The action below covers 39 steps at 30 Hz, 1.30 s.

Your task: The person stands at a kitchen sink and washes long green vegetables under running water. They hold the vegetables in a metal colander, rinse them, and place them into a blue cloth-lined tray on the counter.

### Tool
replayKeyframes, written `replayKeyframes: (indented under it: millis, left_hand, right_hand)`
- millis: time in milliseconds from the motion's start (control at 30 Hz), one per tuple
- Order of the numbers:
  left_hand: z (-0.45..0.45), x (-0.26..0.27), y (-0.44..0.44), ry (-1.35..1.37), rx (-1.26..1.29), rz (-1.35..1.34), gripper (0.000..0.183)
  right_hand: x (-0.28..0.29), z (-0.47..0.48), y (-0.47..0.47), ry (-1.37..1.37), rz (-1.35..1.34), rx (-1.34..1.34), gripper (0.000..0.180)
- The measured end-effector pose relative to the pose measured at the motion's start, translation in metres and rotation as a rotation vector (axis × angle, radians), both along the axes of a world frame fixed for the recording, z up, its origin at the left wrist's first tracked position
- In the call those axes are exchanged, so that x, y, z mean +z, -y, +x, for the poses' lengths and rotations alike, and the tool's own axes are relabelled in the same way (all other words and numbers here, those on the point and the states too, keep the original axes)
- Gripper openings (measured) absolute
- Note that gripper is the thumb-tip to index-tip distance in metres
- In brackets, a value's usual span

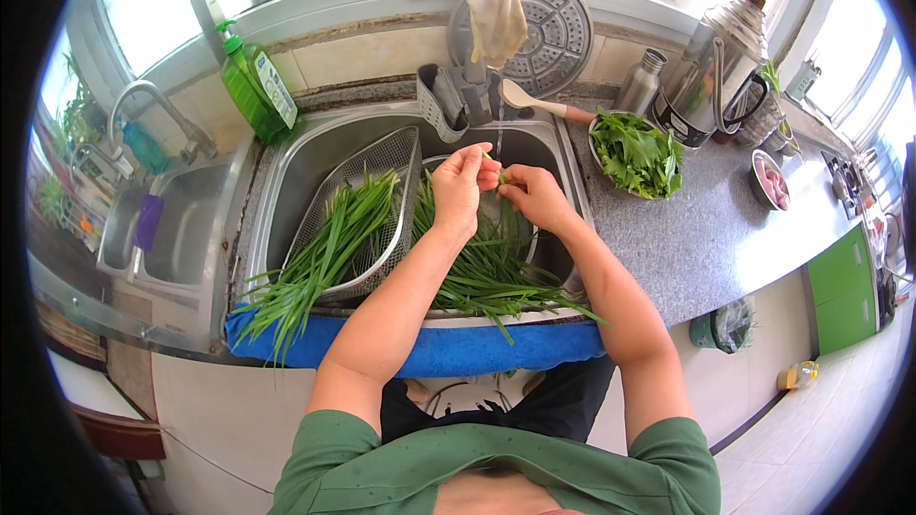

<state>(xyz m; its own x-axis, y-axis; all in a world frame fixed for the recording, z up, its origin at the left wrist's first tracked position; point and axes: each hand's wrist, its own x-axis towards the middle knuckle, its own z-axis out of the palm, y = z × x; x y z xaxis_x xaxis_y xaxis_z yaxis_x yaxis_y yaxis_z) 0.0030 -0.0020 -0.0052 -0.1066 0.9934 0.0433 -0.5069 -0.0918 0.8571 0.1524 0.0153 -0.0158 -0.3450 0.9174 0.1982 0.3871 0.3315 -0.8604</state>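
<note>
Above a stainless steel sink [275,189], my left hand [461,182] and my right hand [531,194] meet close together, each pinching a part of the same thin green stalk [494,164]. Just behind them, a stream of water [502,132] runs down from the faucet. Long green leaves, like garlic chives [486,268], fill a metal basin under my forearms and hang over the sink's front edge. To the left, more of these leaves [336,229] lie in a wire mesh basket [408,207] tilted in the sink. My fingers partly hide the stalk.
A bowl of leafy greens [637,150] stands right of the sink, with a wooden-handled spoon [537,101] behind. Farther right are a steel bottle [642,82], a thermos flask [730,50] and a bowl of raw meat [771,182]. A green soap bottle [257,89] stands back left; a blue towel [494,352] lines the front edge.
</note>
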Motion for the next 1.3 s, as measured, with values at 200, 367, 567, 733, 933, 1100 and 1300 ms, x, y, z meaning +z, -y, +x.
replayKeyframes:
  millis: [200,367,567,733,933,1100,1300]
  left_hand:
    - [0.005,0.001,0.002,-0.191,0.060,0.097,0.022]
    - [-0.001,-0.007,-0.005,-0.280,0.087,0.049,0.019]
    - [0.004,-0.006,0.001,-0.294,0.042,0.065,0.016]
    - [0.002,-0.008,-0.004,-0.268,0.074,0.059,0.015]
    - [0.000,-0.008,-0.005,-0.307,0.066,0.146,0.018]
    - [0.005,-0.004,0.001,-0.303,0.055,0.167,0.022]
    - [0.002,-0.008,-0.004,-0.344,0.069,0.155,0.030]
  right_hand:
    - [0.003,0.000,0.000,-0.056,-0.017,0.035,0.011]
    - [0.002,0.000,0.001,-0.226,-0.067,0.048,0.009]
    - [0.015,-0.003,0.006,-0.434,-0.222,-0.018,0.007]
    - [0.004,-0.001,0.004,-0.386,-0.167,0.022,0.010]
    - [0.008,-0.001,0.006,-0.392,-0.196,0.000,0.010]
    - [0.010,0.002,0.007,-0.353,-0.208,0.004,0.008]
    - [0.011,0.001,0.008,-0.384,-0.225,0.017,0.009]
